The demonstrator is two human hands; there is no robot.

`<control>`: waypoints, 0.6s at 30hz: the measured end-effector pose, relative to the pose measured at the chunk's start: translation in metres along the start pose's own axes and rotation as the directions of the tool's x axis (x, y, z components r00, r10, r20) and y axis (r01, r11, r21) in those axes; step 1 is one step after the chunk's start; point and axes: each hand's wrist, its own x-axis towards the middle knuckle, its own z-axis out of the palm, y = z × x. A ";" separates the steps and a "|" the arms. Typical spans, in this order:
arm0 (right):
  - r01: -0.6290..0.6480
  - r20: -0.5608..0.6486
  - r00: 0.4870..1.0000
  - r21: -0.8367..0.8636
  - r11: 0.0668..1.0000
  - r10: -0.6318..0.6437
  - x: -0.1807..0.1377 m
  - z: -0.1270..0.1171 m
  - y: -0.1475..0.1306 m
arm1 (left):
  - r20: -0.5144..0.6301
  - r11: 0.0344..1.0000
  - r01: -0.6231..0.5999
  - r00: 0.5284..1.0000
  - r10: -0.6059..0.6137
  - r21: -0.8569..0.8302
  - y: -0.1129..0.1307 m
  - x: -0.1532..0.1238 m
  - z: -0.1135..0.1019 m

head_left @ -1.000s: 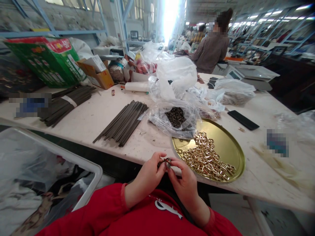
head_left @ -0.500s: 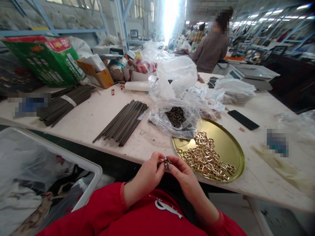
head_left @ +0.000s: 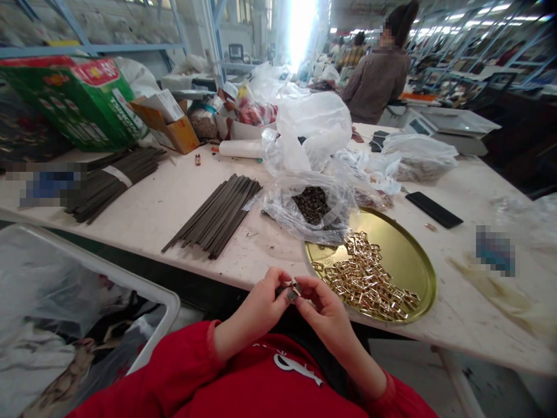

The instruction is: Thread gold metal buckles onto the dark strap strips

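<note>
Just in front of the table's edge, my left hand and my right hand meet with fingertips pinched. Between them is a small dark strap piece with a bit of shiny metal, seemingly a buckle, at its right end. The fingers hide most of it. Close to my right hand, a round gold tray bears a heap of gold metal buckles. Behind the tray, an opened clear plastic bag contains small dark pieces. A bundle of dark flat strips lies beyond my left hand.
A second tied strip bundle lies left, near a green box and a small yellow carton. A black phone is right of the tray. A white bin stands at lower left. Another person is across the table.
The fingers have shifted slightly around the small strap piece, and its metal end shows more clearly. Both hands stay in nearly the same place; the view has moved a little.
</note>
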 end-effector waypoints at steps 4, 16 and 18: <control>-0.069 0.032 0.997 0.038 0.997 0.068 0.002 -0.006 0.000 | 0.118 0.969 0.093 0.991 -0.068 -0.230 -0.002 0.005 -0.001; -0.094 0.079 0.992 -0.010 0.996 0.094 0.004 -0.007 -0.009 | 0.238 0.868 0.300 0.946 -0.218 -0.397 0.005 0.006 -0.001; -0.126 0.108 0.987 0.075 0.989 0.117 0.004 -0.007 -0.012 | 0.244 0.861 0.315 0.942 -0.232 -0.399 0.011 0.008 -0.003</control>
